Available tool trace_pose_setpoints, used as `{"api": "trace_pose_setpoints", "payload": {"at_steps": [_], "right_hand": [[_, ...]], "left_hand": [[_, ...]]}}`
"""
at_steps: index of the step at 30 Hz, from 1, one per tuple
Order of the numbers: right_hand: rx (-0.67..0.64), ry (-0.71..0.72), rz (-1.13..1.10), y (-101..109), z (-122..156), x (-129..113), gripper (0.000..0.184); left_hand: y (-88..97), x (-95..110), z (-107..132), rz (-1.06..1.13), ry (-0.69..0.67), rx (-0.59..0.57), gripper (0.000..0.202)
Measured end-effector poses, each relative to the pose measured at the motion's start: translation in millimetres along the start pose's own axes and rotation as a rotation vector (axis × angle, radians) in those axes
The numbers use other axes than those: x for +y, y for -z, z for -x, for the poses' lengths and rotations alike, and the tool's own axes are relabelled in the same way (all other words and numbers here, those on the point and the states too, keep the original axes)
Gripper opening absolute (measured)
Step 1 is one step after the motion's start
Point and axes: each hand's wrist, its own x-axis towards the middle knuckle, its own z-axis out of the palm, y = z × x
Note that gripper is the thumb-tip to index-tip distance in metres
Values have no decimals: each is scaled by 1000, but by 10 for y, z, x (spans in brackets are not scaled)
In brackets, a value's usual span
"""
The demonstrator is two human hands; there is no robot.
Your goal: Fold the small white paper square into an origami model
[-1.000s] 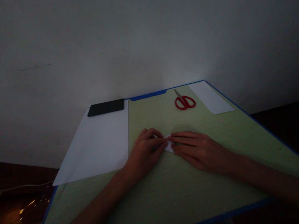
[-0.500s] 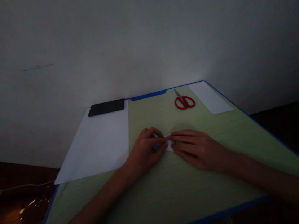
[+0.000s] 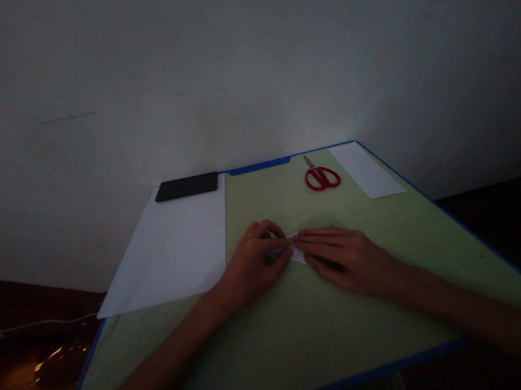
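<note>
A small piece of folded white paper (image 3: 298,255) lies between my hands above the middle of the table, its far part covered by fingers. My left hand (image 3: 259,257) is closed on its left side, thumb and forefinger pinching it. From the right, my right hand (image 3: 339,255) presses its fingertips on the paper's edge, the fingers lying close together. The two hands' fingertips nearly meet over the paper. How the paper is folded is too dim to make out.
Red-handled scissors (image 3: 322,178) lie beyond my right hand, left of a white paper strip (image 3: 371,172). A large white sheet (image 3: 177,249) covers the table's left side, with a black phone-like slab (image 3: 187,187) on its far end. The green table (image 3: 279,351) abuts a wall.
The fingers of my right hand have shifted slightly on the folded paper, the lower ones drawing closer in. My left hand keeps its pinch. Everything else stays in place.
</note>
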Motion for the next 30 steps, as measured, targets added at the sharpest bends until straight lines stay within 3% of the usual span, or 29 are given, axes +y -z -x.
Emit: {"api": "trace_pose_setpoints", "payload": {"at_steps": [20, 30], "right_hand": [[-19, 51, -22, 10, -1, 43, 32], [11, -170, -120, -18, -23, -52, 34]], "left_hand": [[38, 37, 24, 16, 15, -37, 25], [22, 46, 36, 7, 12, -26, 25]]}}
